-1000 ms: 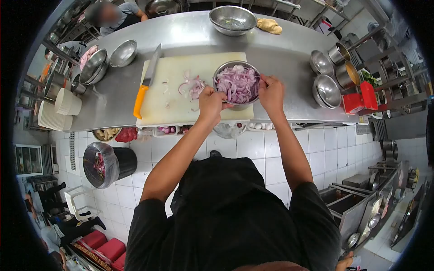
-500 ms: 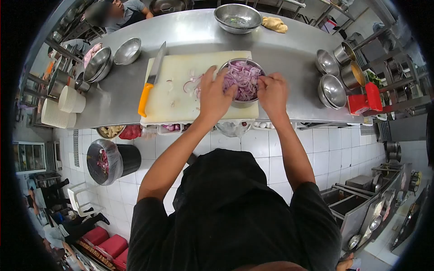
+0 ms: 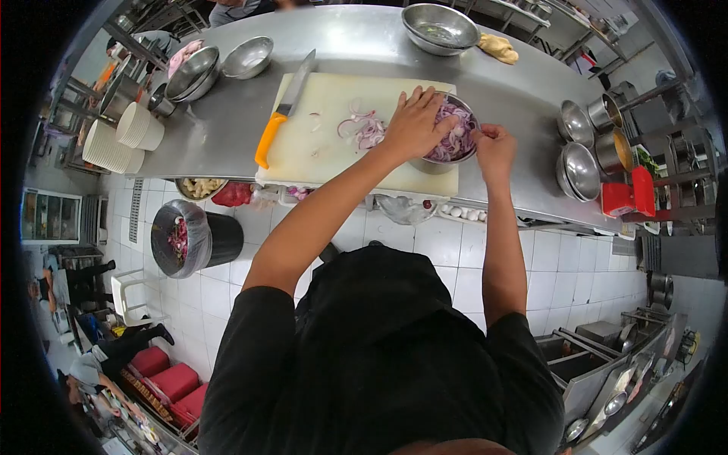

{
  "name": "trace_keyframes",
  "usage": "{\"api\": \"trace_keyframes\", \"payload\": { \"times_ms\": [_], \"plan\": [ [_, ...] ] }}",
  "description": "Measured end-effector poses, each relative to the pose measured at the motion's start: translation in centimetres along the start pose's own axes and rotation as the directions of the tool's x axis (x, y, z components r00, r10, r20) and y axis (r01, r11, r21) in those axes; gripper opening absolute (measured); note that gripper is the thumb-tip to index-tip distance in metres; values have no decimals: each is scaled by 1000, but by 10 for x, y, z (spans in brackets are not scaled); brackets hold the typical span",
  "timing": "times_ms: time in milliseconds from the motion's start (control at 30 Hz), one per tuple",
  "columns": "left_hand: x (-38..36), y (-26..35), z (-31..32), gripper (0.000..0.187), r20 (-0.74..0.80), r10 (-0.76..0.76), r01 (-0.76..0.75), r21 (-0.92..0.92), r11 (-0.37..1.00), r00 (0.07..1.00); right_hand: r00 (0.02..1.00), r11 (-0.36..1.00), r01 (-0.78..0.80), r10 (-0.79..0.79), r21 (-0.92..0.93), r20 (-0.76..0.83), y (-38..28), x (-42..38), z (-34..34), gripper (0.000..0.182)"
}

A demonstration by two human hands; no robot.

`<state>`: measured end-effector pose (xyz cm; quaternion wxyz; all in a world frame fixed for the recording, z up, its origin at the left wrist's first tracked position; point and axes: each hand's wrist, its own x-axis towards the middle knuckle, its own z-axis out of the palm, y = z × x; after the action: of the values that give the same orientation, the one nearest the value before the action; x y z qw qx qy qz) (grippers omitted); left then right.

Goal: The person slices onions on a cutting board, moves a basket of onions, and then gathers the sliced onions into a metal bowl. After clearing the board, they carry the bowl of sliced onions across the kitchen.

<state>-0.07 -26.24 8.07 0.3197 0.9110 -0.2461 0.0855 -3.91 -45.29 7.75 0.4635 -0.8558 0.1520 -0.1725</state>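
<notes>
Sliced red onion (image 3: 459, 139) fills a round metal bowl (image 3: 435, 166) on the right part of a pale cutting board (image 3: 326, 158). My left hand (image 3: 415, 127) lies over the bowl's left side with its fingers stretched out, the thumb against the onion. At the bowl's right rim, my right hand (image 3: 495, 152) is closed, thumb and fingers pinching the edge. Loose onion slices (image 3: 365, 130) lie on the board left of my left hand. Farther left rests a knife (image 3: 271, 138) with an orange handle, its blade pointing away from me.
Metal bowls (image 3: 440, 29) and a yellow cloth (image 3: 498, 48) sit at the counter's far side. More bowls (image 3: 580, 173) and a red object (image 3: 628, 193) stand right. White containers (image 3: 141, 127) stack at left. A lined bin (image 3: 199, 239) is on the floor.
My left hand has turned and spread flatter over the bowl's left side, uncovering more loose slices. My right hand stays at the right rim. The view has shifted, moving the counter rightward and up.
</notes>
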Motion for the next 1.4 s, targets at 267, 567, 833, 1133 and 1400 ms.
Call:
{"api": "trace_keyframes", "payload": {
  "times_ms": [267, 567, 833, 1133, 1400],
  "plan": [
    [-42, 5, -34, 57, -377, -227, 150, -224, 963, 898, 970, 945, -194, 145, 264, 196, -9, -6, -5, 15],
    [-98, 3, -45, 33, 238, -666, 461, -869, 179, 707, 950, 941, -182, 94, 285, 297, 13, -21, -9, 16],
    [-137, 12, -95, 24, 580, -479, 649, -760, -27, 659, 912, 961, -81, -36, 266, 409, -1, -63, -27, 14],
    [-246, 24, -140, 17, 505, -677, 660, -750, -38, 535, 660, 920, -164, -166, 356, 732, -68, -121, 11, 15],
    [-341, 6, -114, 14, 271, -907, 478, -873, -91, 322, 691, 812, 570, -554, 121, 465, -23, -36, 145, 30]
  ]
}}
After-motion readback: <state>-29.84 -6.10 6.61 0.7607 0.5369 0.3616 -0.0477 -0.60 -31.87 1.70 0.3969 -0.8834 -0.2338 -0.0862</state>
